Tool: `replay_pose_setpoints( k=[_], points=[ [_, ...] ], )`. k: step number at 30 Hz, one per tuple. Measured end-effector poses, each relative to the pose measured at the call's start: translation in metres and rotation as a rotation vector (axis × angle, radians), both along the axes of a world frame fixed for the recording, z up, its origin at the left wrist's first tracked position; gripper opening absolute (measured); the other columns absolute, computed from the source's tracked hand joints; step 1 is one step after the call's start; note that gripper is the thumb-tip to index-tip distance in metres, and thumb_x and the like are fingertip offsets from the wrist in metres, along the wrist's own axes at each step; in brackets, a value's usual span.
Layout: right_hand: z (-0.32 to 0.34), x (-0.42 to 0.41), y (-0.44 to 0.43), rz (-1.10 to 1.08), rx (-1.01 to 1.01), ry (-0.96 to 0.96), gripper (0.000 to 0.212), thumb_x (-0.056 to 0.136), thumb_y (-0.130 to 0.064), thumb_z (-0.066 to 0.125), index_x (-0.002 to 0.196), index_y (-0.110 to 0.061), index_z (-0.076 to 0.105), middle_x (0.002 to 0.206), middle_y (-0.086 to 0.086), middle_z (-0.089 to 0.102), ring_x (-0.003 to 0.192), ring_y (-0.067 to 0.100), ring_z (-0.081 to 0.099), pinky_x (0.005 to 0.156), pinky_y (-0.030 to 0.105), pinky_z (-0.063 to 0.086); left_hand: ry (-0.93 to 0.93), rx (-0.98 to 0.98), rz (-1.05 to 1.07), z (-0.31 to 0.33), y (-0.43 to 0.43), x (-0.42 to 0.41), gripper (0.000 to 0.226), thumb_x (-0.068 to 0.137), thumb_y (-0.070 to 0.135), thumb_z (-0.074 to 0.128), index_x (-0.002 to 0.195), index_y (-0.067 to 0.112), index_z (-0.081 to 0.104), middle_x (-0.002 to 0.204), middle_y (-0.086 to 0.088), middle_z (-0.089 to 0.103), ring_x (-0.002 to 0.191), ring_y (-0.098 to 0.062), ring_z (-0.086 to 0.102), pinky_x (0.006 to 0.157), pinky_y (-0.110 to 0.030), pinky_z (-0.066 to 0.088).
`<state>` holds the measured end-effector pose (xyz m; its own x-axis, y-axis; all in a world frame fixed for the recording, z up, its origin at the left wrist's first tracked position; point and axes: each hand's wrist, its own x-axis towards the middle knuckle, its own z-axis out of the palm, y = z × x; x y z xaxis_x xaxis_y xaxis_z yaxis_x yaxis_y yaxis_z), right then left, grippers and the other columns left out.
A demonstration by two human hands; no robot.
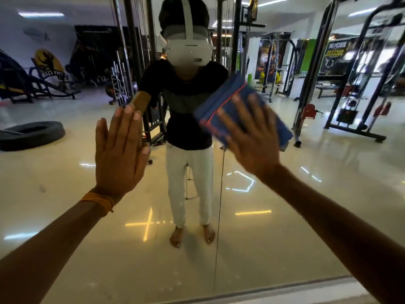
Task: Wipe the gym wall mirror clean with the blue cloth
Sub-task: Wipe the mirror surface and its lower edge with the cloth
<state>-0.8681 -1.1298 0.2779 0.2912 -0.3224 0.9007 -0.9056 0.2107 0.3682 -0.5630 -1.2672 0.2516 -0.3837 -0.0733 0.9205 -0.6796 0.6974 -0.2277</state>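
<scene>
The right hand (pixel 252 139) presses the cloth (pixel 228 99) flat on the mirror (pixel 285 216). Its fingers are straight and spread wide. The cloth is blue and folded, with a red edge. It lies under the fingers and sticks out past them at the top. It looks blurry. The left hand (pixel 119 154) lies flat on the mirror too, fingers straight and close together, holding nothing. It is apart from the cloth. An orange band (pixel 98 201) is on that wrist.

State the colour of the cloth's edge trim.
Red: the trim of the blue cloth, head view.
</scene>
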Motion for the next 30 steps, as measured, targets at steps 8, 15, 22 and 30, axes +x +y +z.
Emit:
replay_pose_setpoints(
  k=[8, 15, 22, 30],
  points=[
    [-0.076, 0.058, -0.016, -0.006, 0.262, 0.163, 0.074, 0.1, -0.035, 0.063, 0.162, -0.029, 0.024, 0.17, 0.006, 0.015, 0.16, 0.03, -0.007, 0.129, 0.053, -0.003, -0.013, -0.059, 0.052, -0.007, -0.012, -0.004, 0.068, 0.109, 0.038, 0.037, 0.164, 0.006, 0.013, 0.172, -0.013, 0.006, 0.159, -0.032, 0.006, 0.128, -0.054, 0.004],
    [0.023, 0.026, -0.005, -0.006, -0.162, -0.299, 0.054, 0.111, -0.04, 0.038, 0.16, -0.02, 0.026, 0.168, 0.017, 0.022, 0.159, 0.036, 0.007, 0.129, 0.049, -0.003, -0.003, -0.032, 0.035, -0.011, -0.014, -0.003, 0.066, 0.11, 0.039, 0.033, 0.164, 0.005, 0.013, 0.169, -0.016, 0.014, 0.16, -0.029, 0.004, 0.128, -0.054, 0.005],
    [-0.151, 0.033, 0.021, -0.044, 0.496, 0.349, 0.09, 0.086, -0.017, 0.07, 0.16, -0.03, 0.021, 0.167, 0.003, 0.022, 0.157, 0.03, 0.016, 0.129, 0.049, -0.01, 0.008, 0.041, -0.032, -0.038, -0.005, -0.004, 0.068, 0.109, 0.036, 0.038, 0.164, 0.007, 0.01, 0.171, -0.012, 0.005, 0.159, -0.032, 0.004, 0.128, -0.055, 0.005],
    [-0.062, 0.028, 0.003, -0.006, 0.021, -0.101, 0.066, 0.108, -0.033, 0.055, 0.162, -0.023, 0.019, 0.171, 0.01, 0.009, 0.159, 0.034, -0.001, 0.129, 0.051, -0.004, 0.022, 0.189, -0.009, -0.127, 0.008, 0.0, 0.064, 0.11, 0.034, 0.037, 0.162, 0.004, 0.016, 0.173, -0.011, 0.001, 0.159, -0.034, 0.003, 0.127, -0.057, 0.011]
  ],
)
